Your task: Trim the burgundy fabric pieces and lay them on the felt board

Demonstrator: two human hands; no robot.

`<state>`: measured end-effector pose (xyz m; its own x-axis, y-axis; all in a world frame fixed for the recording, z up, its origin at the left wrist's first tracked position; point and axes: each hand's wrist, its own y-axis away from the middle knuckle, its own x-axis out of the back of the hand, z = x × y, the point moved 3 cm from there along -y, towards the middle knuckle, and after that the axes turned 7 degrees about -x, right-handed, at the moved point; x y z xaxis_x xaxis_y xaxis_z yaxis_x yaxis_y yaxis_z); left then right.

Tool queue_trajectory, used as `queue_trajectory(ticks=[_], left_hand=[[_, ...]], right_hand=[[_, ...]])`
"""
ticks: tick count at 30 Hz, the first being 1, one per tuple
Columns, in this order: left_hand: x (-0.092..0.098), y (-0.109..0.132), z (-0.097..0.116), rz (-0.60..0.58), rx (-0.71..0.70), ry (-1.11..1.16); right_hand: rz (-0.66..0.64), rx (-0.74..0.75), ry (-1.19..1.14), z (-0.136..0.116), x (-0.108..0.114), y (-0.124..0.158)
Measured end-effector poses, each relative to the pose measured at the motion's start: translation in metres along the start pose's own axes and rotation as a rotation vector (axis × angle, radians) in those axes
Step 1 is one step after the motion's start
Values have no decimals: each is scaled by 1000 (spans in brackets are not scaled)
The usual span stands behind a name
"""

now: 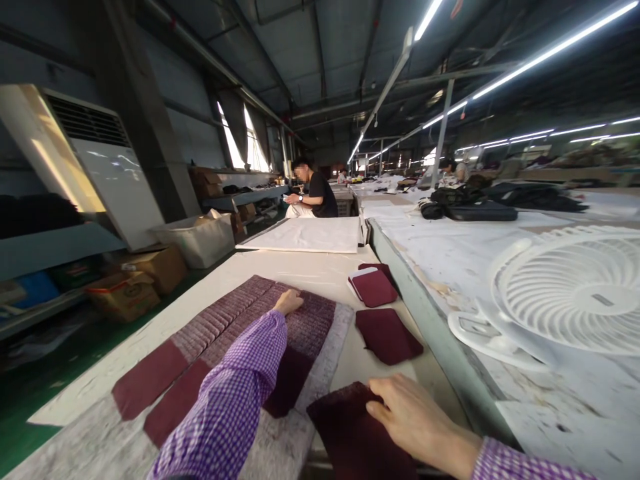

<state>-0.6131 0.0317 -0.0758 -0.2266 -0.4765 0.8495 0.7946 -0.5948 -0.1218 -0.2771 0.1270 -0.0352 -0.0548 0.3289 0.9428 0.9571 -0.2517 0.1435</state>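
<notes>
Several maroon fabric pieces [150, 380] lie overlapped in long rows, their edges showing as close-set pale, fuzzy strips. Beneath them is a mottled grey board [330, 357]. My left hand [289, 302] reaches to the far part of the rows and touches the pieces, its fingers closed; what they pinch, if anything, is hidden. Close to me, my right hand [407, 413] grips a dark maroon fabric panel [357, 433] by its upper edge, between thumb and fingers. Beyond it lie a loose maroon piece [389, 335] and a small stack of maroon pieces [375, 287] with a white layer showing.
A white fan [575, 293] lies on the white-covered table [400, 247] at right. Dark bags [470, 200] rest farther back. Ahead, a person in black [317, 193] sits beyond a white sheet stack [305, 235]. Cardboard boxes [125, 293] stand on the left.
</notes>
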Motion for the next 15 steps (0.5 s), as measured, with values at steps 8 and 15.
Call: queue_trajectory(ticks=[8,15], left_hand=[[21,18,11,32,-92,10],[30,38,-5,-24,-70,153]], right_hand=[[-22,-2,12,-3,0,0],[-32,18,4,-4,0,0]])
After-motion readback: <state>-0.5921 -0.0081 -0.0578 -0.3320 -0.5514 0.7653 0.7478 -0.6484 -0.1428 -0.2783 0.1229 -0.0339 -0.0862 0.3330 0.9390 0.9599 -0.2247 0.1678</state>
